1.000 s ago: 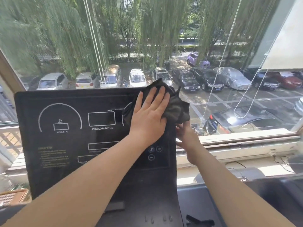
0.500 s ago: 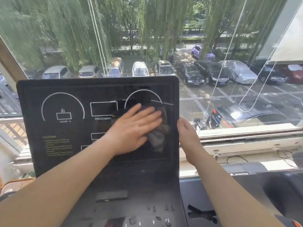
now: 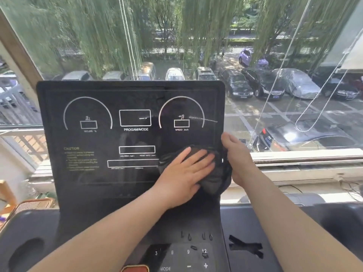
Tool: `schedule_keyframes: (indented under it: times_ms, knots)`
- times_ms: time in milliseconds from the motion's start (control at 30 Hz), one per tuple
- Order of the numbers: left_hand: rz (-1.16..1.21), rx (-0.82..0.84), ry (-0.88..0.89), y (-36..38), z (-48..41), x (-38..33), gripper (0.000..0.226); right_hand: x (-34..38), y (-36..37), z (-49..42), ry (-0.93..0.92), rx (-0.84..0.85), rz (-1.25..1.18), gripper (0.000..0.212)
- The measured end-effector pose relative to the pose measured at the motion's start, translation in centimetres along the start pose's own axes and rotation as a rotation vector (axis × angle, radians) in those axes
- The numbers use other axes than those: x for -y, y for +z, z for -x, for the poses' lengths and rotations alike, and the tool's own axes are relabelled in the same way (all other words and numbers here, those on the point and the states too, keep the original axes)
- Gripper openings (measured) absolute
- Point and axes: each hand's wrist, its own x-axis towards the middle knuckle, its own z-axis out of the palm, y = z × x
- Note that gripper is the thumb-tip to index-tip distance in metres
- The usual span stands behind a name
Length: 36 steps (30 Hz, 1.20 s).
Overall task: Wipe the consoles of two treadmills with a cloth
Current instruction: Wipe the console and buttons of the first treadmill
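1. My left hand (image 3: pixel 182 173) lies flat with the fingers straight and close together, pressing the dark cloth (image 3: pixel 215 186) against the lower right part of the treadmill console (image 3: pixel 94 181).
2. My right hand (image 3: pixel 238 158) clasps the console's right edge just beside the cloth. The thumb is on the front and the fingers go behind the panel, out of my sight.
3. The cloth is bunched under my left palm. Its folds spill past the fingertips to the console's right edge, where they touch my right hand.
4. The console stands upright in front of me, black and glossy, with boxes marked "PROGAM/MODE" and "SPEED km/h" above my hands.
5. Below it is a keypad (image 3: pixel 188 252) showing 3, 6, 9, 12, MODE, minus and plus, with a red part (image 3: pixel 135 268) at the bottom edge.
6. A round cup holder (image 3: pixel 27 250) is sunk into the surface at lower left. I cannot see into its depth.
7. The tray (image 3: pixel 284 222) on the right holds a black strap (image 3: pixel 245 247), lying crossed.
8. A wicker basket (image 3: pixel 33 205) sits to the far left; I cannot see its contents.
9. Beyond the window (image 3: pixel 275 36) are parked cars (image 3: pixel 237 85) and willow trees.
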Motion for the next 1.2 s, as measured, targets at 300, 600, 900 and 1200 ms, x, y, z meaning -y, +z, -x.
schedule_keyframes:
  times_ms: [300, 600, 900, 1200]
  knots:
    - [-0.041, -0.393, -0.567, -4.2, -5.6, 4.4, 0.062, -0.7, 0.0, -0.3, -0.05, -0.005, 0.035, 0.024]
    - [0.016, -0.066, -0.127, 1.5, -0.8, -2.8, 0.063, -0.2, -0.5, -0.2, -0.021, 0.019, -0.112, 0.027]
    - [-0.185, -0.245, -0.3, -4.0, -2.0, 5.7, 0.053, -1.4, 0.2, -0.4, -0.173, -0.105, 0.131, 0.031]
    - [-0.086, -0.179, -0.459, -1.3, -0.8, -0.7, 0.072, -1.9, 0.8, -0.4, -0.229, -0.19, 0.16, 0.028]
